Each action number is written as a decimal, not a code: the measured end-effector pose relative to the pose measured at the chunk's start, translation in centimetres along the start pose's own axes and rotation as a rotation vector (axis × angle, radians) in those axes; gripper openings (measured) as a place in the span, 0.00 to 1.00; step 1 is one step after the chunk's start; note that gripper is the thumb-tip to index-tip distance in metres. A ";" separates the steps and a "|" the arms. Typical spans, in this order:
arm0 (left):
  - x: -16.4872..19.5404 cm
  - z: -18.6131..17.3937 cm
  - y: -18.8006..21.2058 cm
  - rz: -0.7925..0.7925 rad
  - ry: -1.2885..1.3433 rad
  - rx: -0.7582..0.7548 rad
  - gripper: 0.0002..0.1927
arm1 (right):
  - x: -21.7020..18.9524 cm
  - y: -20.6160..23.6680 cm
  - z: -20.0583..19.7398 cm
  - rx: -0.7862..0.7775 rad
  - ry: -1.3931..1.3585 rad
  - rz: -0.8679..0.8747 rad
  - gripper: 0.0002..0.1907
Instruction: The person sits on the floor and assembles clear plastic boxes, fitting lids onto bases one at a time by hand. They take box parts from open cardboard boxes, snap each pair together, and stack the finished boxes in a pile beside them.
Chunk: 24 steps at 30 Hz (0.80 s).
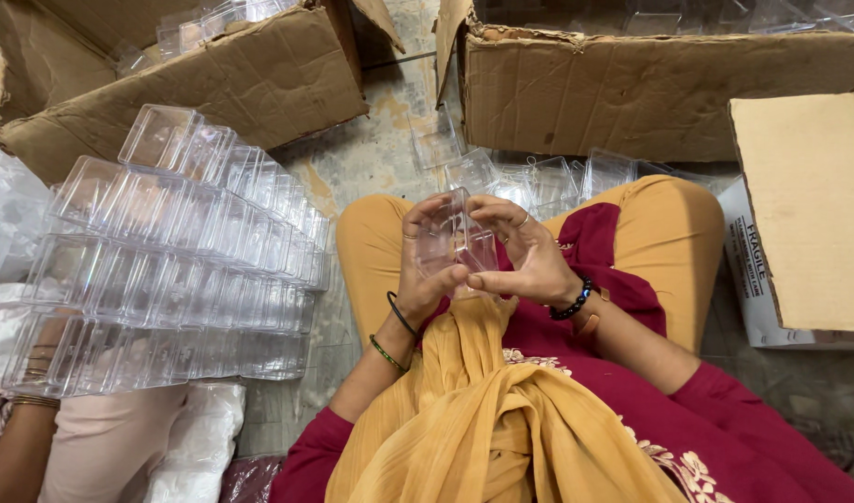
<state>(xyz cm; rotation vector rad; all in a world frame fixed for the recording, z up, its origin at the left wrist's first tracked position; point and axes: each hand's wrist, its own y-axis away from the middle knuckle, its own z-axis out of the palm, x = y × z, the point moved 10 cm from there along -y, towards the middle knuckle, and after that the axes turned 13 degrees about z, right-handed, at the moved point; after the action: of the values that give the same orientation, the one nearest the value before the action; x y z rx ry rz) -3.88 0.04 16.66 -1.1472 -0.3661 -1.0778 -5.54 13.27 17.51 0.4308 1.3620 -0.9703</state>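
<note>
Both my hands hold one small clear plastic box (455, 237) above my lap. My left hand (425, 265) grips its left side, with the thumb pressed at its lower edge. My right hand (525, 251) clasps its right side, fingers curled over the top. I sit cross-legged in mustard trousers, with a mustard scarf (464, 410) hanging over a maroon top. Loose clear boxes (539, 182) lie on the floor just beyond my knees.
Several rows of stacked clear boxes (175, 251) lie on the floor at left. Another person's arm with bangles (26, 410) reaches in at lower left. Open cardboard cartons (212, 84) (650, 88) stand at the back, and a flat carton (799, 205) sits at right.
</note>
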 end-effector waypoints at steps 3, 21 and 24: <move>0.7 0.2 -0.2 0.054 -0.016 -0.015 0.47 | -0.8 -0.1 0.4 -0.006 0.039 -0.018 0.37; 0.4 -0.8 0.0 -0.069 -0.021 0.027 0.42 | -0.6 -0.9 2.3 -0.066 0.202 0.077 0.40; -1.9 -2.6 1.2 -0.364 0.317 0.245 0.36 | -1.3 -1.7 2.2 -0.143 0.526 0.096 0.45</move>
<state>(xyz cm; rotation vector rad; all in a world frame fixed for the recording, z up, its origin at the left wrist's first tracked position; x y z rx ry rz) -4.50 -1.26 13.51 -0.6912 -0.4520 -1.4651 -5.41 11.13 19.67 0.6662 1.8513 -0.6973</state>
